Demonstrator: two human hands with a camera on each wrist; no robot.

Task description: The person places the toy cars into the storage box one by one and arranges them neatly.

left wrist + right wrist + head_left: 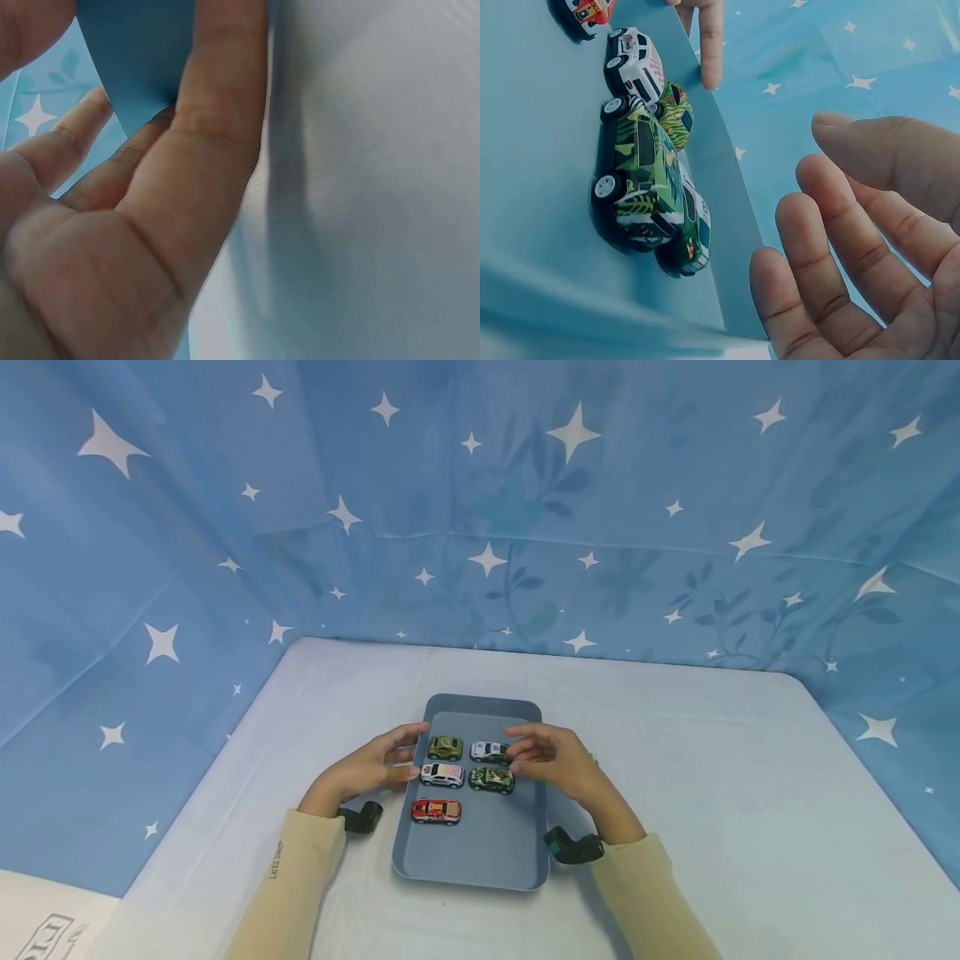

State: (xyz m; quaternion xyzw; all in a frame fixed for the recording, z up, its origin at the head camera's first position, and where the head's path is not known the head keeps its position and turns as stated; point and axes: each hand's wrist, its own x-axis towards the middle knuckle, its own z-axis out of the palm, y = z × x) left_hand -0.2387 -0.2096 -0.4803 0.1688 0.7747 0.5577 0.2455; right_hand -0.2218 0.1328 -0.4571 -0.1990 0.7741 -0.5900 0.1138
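Note:
A grey tray [487, 868] holds several toy cars: a green patterned car [446, 747], a white-and-green car [489, 752], a white car with pink checks [442, 775], a green camouflage car [491, 779] and a red car [437, 811]. My left hand [371, 766] is at the tray's left side, fingers extended along the wall. In the left wrist view its fingers [202, 120] lie against or close to that wall; contact is unclear. Over the right rim, my right hand [562, 767] holds nothing, its fingers loosely bent beside the white-and-green car and partly covering it.
A small green thing [593, 758] shows just behind the right hand, mostly hidden. The tray stands on a white-covered table [720, 793]. A blue curtain [480, 493] with white stars hangs behind and at the sides. Printed cream material [52, 918] is at lower left.

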